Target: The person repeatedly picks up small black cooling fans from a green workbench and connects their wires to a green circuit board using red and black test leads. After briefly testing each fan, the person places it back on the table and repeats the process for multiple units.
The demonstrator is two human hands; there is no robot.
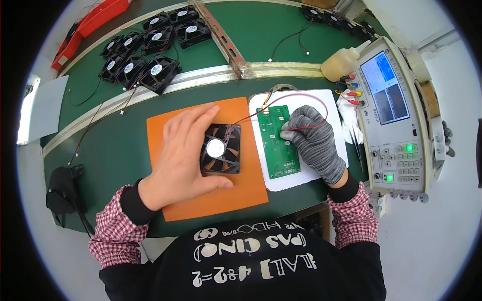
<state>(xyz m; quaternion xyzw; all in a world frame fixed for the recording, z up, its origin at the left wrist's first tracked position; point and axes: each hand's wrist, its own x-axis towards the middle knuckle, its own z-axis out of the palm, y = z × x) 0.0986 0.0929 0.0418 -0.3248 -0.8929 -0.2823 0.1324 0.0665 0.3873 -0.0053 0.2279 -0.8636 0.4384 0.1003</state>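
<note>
Surface (110, 160): green and broad, it stretched beneath the whole working area.
Orange mat (231, 203): flat on the surface, it looked thin and pliable, likely a kinder bed for plastic than the hard top.
White pad (307, 168): it lay just to the right of the mat and seemed stiff.
Left grip (178, 150): bare and spread wide, it arched around the fan (216, 148), fingers reaching past the far edge, thumb beyond the near one; whether the palm pressed on the frame, I could not tell.
Right grip (314, 143): in a grey glove, its fingertips were drawn together above the circuit board (276, 150), seemingly pinching the end of the lead (301, 94); any plug there was hidden.
Circuit board: flat on the pad, it looked rigid but fragile, best taken by its long bare edges, away from the soldered parts.
Fan: flat on the mat, hub upward, it seemed light, stiff and rather smooth; opposite sides of the square frame offered the safest hold, clear of the thin blades.
Lead: red and dark, it looped from fan to glove, limp and easily strained, so better held at its end than tugged midway.
</note>
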